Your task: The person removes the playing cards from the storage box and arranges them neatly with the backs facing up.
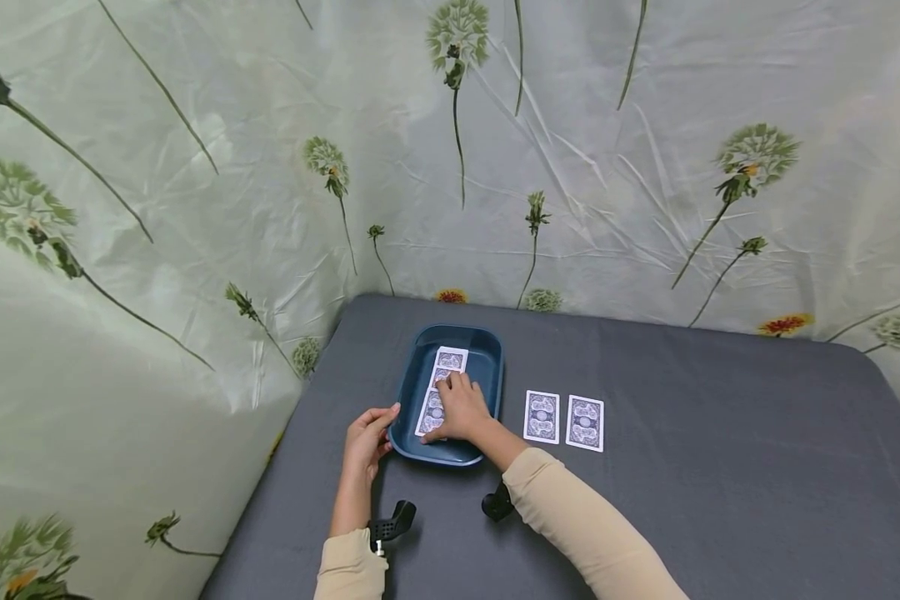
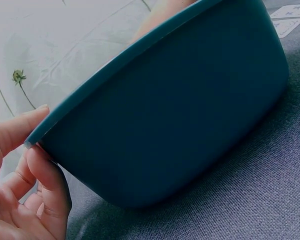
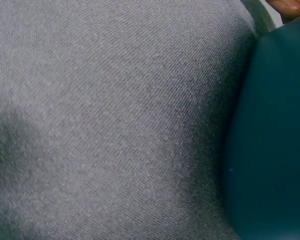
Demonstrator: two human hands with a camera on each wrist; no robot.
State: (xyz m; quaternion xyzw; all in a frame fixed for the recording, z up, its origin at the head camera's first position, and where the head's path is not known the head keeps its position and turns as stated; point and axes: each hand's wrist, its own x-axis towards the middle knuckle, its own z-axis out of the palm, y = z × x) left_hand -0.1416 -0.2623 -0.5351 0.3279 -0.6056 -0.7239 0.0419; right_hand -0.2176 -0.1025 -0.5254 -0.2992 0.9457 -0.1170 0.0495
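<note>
A blue rectangular tray (image 1: 492, 400) stands on the grey table. My left hand (image 1: 366, 442) pinches its near left rim between thumb and fingers; the left wrist view shows this grip (image 2: 32, 185) closely. Inside, several playing cards (image 1: 452, 360) lie backs up in a column along the left side. Reaching in over the near right wall, my right hand (image 1: 461, 408) bends over the lower playing card (image 1: 431, 410), thumb at its near end and fingers towards its far end. That hand covers part of the cards. In the right wrist view only the tray's outer wall (image 3: 275, 140) shows, not the right fingers.
Two more playing cards (image 1: 542, 417) (image 1: 585, 423) lie backs up, side by side, to the right of the tray on the grey tabletop (image 1: 720, 467). A curtain with dandelion prints (image 1: 607, 167) hangs along the table's back and left edges.
</note>
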